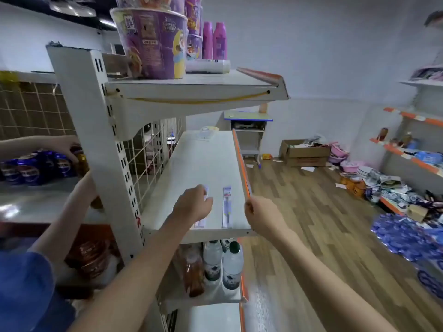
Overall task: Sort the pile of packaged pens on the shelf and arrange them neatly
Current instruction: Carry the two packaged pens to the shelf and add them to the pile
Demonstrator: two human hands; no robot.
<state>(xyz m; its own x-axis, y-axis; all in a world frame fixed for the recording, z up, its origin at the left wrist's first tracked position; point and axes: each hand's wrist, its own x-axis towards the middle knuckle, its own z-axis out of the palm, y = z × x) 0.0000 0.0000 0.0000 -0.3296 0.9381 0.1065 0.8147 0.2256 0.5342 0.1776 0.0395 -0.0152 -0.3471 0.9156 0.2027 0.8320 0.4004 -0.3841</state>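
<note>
Two packaged pens lie lengthwise on the white middle shelf (203,161), side by side near its front end. My left hand (193,204) rests on the left packaged pen (201,223), covering its middle; its top and bottom ends show. The right packaged pen (226,207) lies free, a little to the right of that hand. My right hand (262,215) is at the shelf's orange front edge (241,164), fingers curled at the rail's near corner. A clear package (205,134) lies at the shelf's far end.
The upper shelf (191,85) carries purple noodle cups and pink bottles. Water bottles (221,264) stand on the shelf below. Another person in a blue sleeve (24,291) handles bottles on the left. Boxes and goods litter the wooden floor at right.
</note>
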